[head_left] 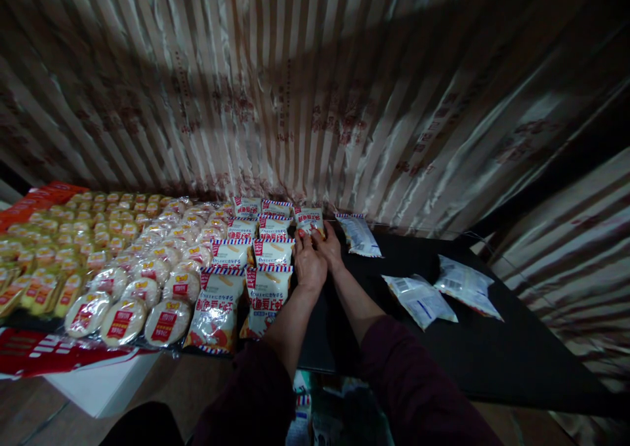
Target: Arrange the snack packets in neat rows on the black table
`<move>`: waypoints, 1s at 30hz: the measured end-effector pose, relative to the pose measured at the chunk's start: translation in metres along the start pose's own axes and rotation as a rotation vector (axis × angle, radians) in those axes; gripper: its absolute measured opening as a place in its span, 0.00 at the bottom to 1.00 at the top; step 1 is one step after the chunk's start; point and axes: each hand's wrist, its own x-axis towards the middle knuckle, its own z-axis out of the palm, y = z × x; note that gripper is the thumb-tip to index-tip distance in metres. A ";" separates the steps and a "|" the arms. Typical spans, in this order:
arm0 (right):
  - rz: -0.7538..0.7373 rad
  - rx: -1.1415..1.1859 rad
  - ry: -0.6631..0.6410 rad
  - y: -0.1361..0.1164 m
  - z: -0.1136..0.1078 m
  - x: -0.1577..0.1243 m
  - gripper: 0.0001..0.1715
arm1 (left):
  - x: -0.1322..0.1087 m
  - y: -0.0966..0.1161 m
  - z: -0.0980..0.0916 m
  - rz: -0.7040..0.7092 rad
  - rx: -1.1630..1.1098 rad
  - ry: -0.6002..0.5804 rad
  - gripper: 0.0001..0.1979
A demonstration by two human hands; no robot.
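A white, orange and red snack bag stands at the back of the black table, right of two columns of matching snack bags. My left hand is at its lower front edge, fingers closed on the packet. From the right side my right hand grips the same packet, close beside the left hand. Parts of the fingers and the bag's lower portion are hidden. A little right of my hands lies another snack bag, its printed back facing up.
Round packaged rice crackers and yellow packaged snacks fill the table's left side. Two loose snack bags lie on the black tabletop at right. A striped curtain hangs behind. More packets show below the front edge.
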 end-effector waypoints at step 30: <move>-0.368 -0.840 0.022 -0.032 -0.022 -0.027 0.26 | -0.004 -0.016 0.021 -0.003 0.084 0.119 0.23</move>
